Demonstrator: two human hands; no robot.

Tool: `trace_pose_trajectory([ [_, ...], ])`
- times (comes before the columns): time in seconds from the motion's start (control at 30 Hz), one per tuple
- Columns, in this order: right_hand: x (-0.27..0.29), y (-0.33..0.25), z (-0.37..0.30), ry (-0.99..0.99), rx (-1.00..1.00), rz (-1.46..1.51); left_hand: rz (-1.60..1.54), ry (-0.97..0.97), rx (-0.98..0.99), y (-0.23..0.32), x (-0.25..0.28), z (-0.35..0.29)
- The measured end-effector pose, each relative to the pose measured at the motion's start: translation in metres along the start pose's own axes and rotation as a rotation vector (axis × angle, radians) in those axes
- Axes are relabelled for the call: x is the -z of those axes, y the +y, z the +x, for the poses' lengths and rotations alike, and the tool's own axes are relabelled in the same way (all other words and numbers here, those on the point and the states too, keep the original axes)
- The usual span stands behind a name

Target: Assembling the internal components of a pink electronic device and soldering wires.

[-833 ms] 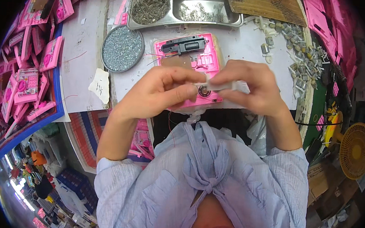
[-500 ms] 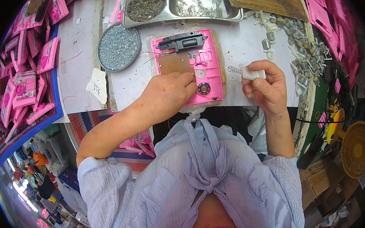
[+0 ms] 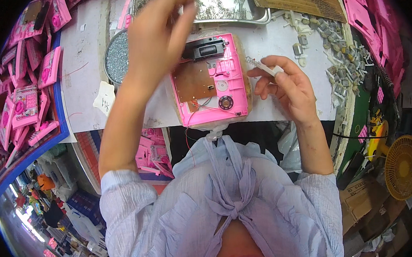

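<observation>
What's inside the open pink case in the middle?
Inside the pink case I can see a brown board, a long black part, a round black part and a white disc. The left hand covers its upper-left corner, and whatever lies under the board is hidden.

In the upper left-centre, my left hand (image 3: 157,41) is blurred, its thumb parted from the fingers, near the metal tray (image 3: 267,17) at the top edge. Right of centre, my right hand (image 3: 293,94) pinches a white plastic piece (image 3: 277,70) with a coiled spring (image 3: 252,61) at its end. Between them, on the counter (image 3: 288,47), lies an opened pink housing (image 3: 238,95). Small motors (image 3: 334,68) scatter across the upper right.
</observation>
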State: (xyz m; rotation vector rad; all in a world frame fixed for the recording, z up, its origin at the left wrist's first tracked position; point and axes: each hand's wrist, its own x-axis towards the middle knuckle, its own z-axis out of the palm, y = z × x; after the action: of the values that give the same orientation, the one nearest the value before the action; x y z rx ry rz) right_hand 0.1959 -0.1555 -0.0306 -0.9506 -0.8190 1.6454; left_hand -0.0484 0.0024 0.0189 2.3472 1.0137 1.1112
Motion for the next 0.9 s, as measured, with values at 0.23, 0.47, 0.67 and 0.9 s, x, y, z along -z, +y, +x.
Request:
trace_pose_trajectory([
  [0.23,0.004,-0.011,-0.003,-0.075,0.311,-0.716,0.120,-0.142,-0.165,0.003,-0.015,-0.003],
  [0.47,-0.016,-0.018,0.007,-0.157,0.536,-1.258,-0.009,-0.292,-0.008,0.023,-0.008,-0.073],
  [0.67,-0.010,-0.041,-0.010,-0.197,0.513,-1.261,0.227,-0.375,-0.138,0.042,-0.036,-0.071],
  [0.9,-0.006,-0.038,-0.023,-0.089,0.501,-1.209,0.440,-0.372,-0.099,0.058,-0.049,-0.074],
])
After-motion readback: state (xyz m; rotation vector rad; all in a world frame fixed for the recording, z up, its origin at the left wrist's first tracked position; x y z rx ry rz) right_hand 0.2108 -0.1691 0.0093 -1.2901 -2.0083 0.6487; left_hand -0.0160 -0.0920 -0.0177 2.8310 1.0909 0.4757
